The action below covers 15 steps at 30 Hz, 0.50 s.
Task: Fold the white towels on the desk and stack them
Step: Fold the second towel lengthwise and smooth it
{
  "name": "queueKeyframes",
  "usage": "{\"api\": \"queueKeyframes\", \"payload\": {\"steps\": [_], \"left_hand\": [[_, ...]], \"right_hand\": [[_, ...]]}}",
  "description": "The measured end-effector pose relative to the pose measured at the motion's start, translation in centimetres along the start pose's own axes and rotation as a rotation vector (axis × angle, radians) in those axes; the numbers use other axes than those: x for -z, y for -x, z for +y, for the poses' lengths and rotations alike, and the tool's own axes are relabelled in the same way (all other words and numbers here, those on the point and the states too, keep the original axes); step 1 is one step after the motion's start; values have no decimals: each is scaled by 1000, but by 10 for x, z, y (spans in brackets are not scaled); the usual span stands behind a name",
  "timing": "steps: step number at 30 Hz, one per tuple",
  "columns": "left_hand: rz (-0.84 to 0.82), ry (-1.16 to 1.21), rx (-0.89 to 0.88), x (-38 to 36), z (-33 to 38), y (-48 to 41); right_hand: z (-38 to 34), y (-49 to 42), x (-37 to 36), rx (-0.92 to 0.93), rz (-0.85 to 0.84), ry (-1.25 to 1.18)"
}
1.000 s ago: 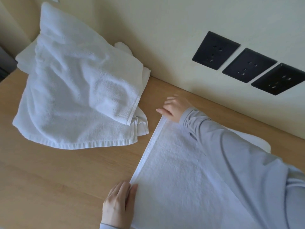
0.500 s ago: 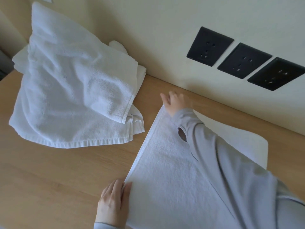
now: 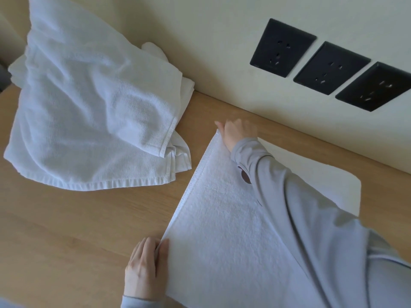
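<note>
Pinches the near left corner of the flat towel (image 3: 222, 218) with the left hand (image 3: 145, 270), thumb on top and hem caught between thumb and fingers. Reaches the right hand (image 3: 235, 132) across to the far corner of that same edge, right on the hem, though too blurred to say whether gripping or only pressing. Holds the hands well apart, one at each end of the left hem, with the grey sleeve (image 3: 311, 207) draped over the cloth.

Looks like squaring the edge for a fold. Shows a pale layer beyond the sleeve on the right, so possibly one fold made already; hard to tell.

Finds that towel spread on the wooden desk (image 3: 66, 230), close to the wall (image 3: 200, 41) with its black sockets (image 3: 282, 47). Leaves the rumpled heap of white towels (image 3: 89, 107) just beside it at far left, unfolded, banked against the wall. Spots no finished fold and no stack in view. Puts the job near its start: this towel to finish, the heap to work through, then the stacking.
</note>
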<state>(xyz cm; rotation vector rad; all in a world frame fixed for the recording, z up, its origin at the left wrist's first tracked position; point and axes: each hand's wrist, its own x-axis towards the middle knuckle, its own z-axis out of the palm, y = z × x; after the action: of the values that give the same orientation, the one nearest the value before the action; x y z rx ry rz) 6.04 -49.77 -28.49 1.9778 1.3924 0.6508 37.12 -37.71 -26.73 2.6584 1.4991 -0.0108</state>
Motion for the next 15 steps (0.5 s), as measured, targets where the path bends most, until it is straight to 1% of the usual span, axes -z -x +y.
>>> {"api": "queueKeyframes", "payload": {"steps": [2, 3, 4, 5, 7, 8, 9, 10, 11, 12, 13, 15], "left_hand": [[19, -5, 8, 0, 8, 1], [47, -77, -10, -1, 15, 2], [74, -164, -62, -3, 26, 1], [78, -226, -144, -8, 37, 1], [-25, -295, -311, -22, 58, 0], [-100, -332, -340, -28, 63, 0], [-169, -378, -326, -32, 63, -1], [-223, -420, -293, -33, 59, -1], [-263, -447, -268, -34, 54, -1], [-283, -461, -259, -35, 48, 0], [-288, -470, -260, -36, 43, 1], [-295, -468, -254, -37, 40, 2]], "right_hand": [[-1, 4, 10, -29, 52, 35], [1, 9, 16, -12, 101, 39], [3, 17, 22, 47, 162, -9], [3, 31, 26, 151, 221, -131], [0, 74, 29, 428, 286, -411], [-4, 101, 24, 576, 262, -453], [-4, 125, 17, 719, 199, -426], [-1, 142, 7, 831, 109, -362], [6, 148, 0, 885, 24, -285], [18, 142, -5, 881, -37, -215], [31, 127, -8, 818, -51, -157], [54, 91, -8, 569, -77, -131]]}}
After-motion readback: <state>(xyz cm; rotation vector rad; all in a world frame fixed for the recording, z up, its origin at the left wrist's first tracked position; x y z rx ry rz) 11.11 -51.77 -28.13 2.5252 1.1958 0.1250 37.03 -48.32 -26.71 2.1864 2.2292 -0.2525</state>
